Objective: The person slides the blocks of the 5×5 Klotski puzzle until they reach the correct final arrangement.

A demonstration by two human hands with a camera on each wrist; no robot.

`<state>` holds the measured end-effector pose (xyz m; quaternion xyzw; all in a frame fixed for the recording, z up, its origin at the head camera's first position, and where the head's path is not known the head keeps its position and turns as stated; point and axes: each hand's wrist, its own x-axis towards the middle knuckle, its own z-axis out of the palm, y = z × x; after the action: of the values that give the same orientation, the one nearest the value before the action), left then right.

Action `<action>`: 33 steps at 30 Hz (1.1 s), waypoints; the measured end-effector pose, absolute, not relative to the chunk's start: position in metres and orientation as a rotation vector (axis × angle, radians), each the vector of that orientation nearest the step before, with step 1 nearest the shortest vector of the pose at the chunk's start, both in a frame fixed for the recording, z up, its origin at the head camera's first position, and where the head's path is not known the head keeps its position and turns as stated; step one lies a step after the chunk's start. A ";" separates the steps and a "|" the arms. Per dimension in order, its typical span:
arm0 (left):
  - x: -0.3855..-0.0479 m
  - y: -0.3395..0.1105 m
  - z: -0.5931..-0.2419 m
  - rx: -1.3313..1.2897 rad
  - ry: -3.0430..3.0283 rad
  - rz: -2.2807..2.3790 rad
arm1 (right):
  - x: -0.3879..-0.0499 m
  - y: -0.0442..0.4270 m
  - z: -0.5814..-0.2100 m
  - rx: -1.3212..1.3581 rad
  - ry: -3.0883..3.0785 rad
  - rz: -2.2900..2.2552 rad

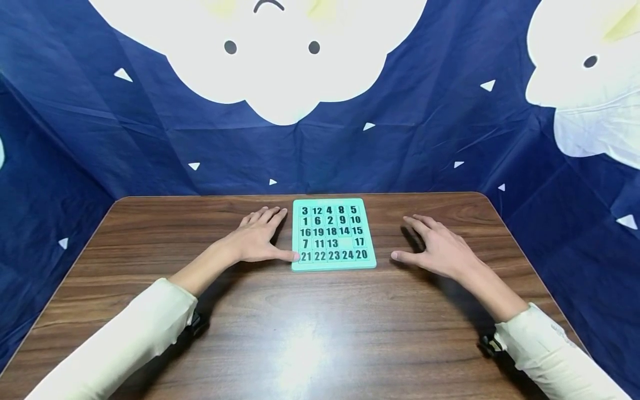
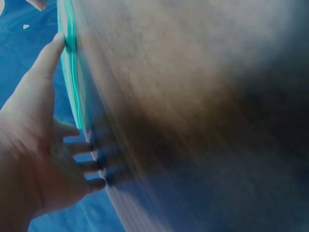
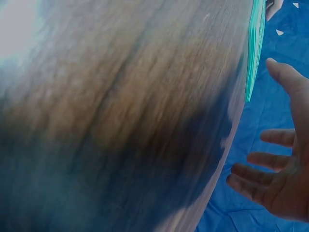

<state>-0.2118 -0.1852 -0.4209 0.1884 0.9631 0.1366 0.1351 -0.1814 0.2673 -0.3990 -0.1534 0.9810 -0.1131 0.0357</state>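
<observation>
A turquoise sliding number puzzle [image 1: 334,265] lies flat toward the table's far side, its tiles bearing black numbers. One gap shows in it between tiles 13 and 17, above 24. At its left edge is my left hand [image 1: 257,239], fingers spread, with the thumb tip at the lower left corner by tile 21. In the left wrist view that thumb [image 2: 48,57] meets the puzzle's side [image 2: 72,72]. My right hand [image 1: 440,244] hovers to the right of the puzzle, apart from it, thumb and fingers spread and holding nothing. The right wrist view shows its palm [image 3: 289,188].
The brown wood-grain table [image 1: 300,311] carries a bright glare spot near its front. Behind and beside it hangs a dark blue cloth [image 1: 210,139] with white cloud shapes and small triangles. Dark devices [image 1: 199,323] sit under both wrists, near the pale sleeves [image 1: 130,333].
</observation>
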 end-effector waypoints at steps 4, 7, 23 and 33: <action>-0.215 -0.187 -0.421 0.584 2.773 0.393 | -0.181 0.265 -0.400 -0.478 3.011 -0.344; -0.217 -0.187 -0.422 0.599 2.761 0.401 | -0.182 0.264 -0.400 -0.488 3.013 -0.337; -0.225 -0.188 -0.416 0.591 2.730 0.315 | -0.193 0.243 -0.407 -0.618 2.960 -0.387; -0.226 -0.187 -0.410 0.587 2.720 0.289 | -0.204 0.223 -0.413 -0.631 2.893 -0.463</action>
<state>-0.2260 -0.1869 -0.4102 0.2068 0.9579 0.1017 0.1713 -0.2045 0.2232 -0.4131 -0.2099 0.9628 -0.1540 0.0721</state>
